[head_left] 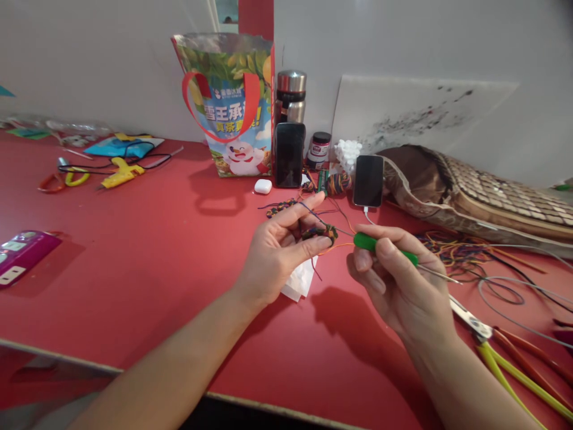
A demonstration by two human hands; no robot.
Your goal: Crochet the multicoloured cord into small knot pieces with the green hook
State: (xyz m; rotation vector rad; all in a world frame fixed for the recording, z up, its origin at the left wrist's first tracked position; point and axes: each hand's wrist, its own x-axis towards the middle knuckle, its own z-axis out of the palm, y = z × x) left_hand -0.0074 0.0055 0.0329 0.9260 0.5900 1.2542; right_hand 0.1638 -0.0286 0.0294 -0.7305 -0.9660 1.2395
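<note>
My left hand (273, 257) pinches a small crocheted piece (330, 235) of dark multicoloured yarn between thumb and fingers, above the table. In my right hand (403, 286) is a crochet hook (366, 241) with a green handle and thin metal at both ends. One metal end points left and meets the piece; whether it passes through a stitch is too small to tell. An orange strand runs between the two hands. Beneath my left hand lies a crumpled white paper (299, 282). Behind it sit a dark braided strip (281, 207) and a ball of multicoloured yarn (339, 182).
Two phones (290, 155), a thermos (290, 89), a jar (319, 149) and a shopping bag (224, 107) stand at the back. To the right are scissors (474, 322), loose yarn (452, 251) and a beaded cushion (492, 185). A yellow glue gun (120, 174) and purple power strip (27, 257) lie left.
</note>
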